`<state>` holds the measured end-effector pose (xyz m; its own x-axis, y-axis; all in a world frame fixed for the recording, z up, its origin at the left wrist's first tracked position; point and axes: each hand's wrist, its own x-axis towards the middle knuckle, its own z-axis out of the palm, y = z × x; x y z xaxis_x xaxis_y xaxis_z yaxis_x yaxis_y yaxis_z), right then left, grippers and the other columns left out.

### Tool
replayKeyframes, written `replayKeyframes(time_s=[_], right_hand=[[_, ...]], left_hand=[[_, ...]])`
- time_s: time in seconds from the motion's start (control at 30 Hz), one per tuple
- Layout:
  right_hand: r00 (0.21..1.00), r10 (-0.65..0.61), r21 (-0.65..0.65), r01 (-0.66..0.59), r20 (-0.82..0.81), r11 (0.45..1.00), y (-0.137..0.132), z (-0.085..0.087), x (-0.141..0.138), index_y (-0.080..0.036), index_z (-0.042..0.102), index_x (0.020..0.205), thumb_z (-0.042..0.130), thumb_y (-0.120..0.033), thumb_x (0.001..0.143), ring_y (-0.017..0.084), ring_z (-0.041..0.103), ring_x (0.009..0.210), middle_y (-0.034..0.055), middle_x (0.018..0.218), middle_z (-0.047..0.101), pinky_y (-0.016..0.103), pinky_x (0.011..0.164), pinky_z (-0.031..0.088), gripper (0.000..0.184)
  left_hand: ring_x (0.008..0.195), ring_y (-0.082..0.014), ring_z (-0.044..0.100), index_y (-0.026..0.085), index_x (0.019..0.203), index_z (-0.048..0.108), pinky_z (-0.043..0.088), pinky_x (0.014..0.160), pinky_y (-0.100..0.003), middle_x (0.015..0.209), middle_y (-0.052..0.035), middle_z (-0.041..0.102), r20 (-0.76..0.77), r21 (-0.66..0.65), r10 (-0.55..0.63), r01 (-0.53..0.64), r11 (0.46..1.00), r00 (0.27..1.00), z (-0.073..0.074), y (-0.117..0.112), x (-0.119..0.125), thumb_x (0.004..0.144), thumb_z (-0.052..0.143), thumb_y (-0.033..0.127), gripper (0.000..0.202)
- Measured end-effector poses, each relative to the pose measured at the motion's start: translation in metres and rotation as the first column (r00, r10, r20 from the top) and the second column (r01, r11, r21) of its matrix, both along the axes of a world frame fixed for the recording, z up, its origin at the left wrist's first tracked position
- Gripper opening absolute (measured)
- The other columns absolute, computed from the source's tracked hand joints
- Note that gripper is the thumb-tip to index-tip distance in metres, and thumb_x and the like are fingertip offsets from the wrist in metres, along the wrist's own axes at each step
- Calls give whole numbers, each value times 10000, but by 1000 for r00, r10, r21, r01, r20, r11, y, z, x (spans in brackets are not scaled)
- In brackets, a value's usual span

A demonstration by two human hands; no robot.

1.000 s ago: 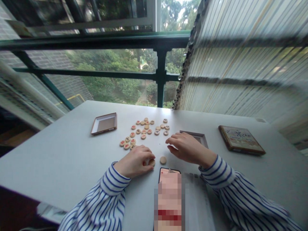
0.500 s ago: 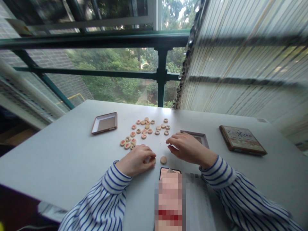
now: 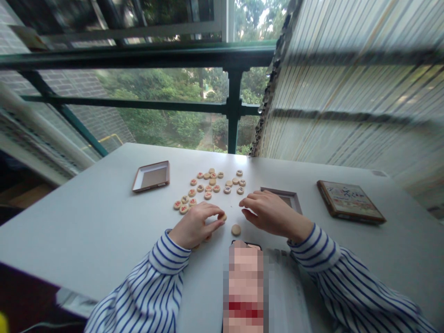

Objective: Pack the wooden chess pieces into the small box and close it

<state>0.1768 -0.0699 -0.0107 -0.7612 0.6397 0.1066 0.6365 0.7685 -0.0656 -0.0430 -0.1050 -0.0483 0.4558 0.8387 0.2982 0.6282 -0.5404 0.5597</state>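
Observation:
My left hand pinches a round wooden Chinese chess piece between thumb and forefinger, its edge tipped up. Part of another piece shows below that hand. A blank-sided piece lies on the white table between my hands. My right hand rests palm down with the thumb apart from the fingers, holding nothing visible, in front of a shallow grey tray that it partly covers. Beyond my left hand several pieces with red or dark characters are scattered, some blank side up.
An open shallow box lid lies at the left. To the right is a flat box with a printed cover. A phone, mostly pixelated, lies near me beside a clear plastic sheet. A railing and window stand behind the table.
My left hand has raised the piece it holds slightly away from me and tilted it. The thumb and forefinger now show more clearly. My right hand has barely moved.

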Motion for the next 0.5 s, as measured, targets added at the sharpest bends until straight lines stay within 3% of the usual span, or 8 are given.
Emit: replayKeyframes(time_s=[0.33, 0.5], right_hand=[[1000, 0, 4, 0, -1, 1000, -2, -1, -2, -169, 583, 895, 458, -203, 817, 149, 535, 762, 53, 824, 621, 266, 640, 313, 151], [1000, 11, 0, -11, -9, 1000, -2, -1, -3, -166, 583, 905, 450, -193, 819, 150, 535, 775, 58, 824, 622, 267, 655, 319, 161]], left_hand=[[851, -152, 595, 164, 921, 637, 474, 777, -286, 928, -60, 662, 161, -102, 84, -68, 992, 983, 5, -4, 5, 802, 511, 290, 214], [872, -158, 597, 167, 942, 641, 483, 785, -297, 955, -60, 659, 243, -216, 145, -92, 972, 959, 3, -3, 4, 797, 515, 318, 244]])
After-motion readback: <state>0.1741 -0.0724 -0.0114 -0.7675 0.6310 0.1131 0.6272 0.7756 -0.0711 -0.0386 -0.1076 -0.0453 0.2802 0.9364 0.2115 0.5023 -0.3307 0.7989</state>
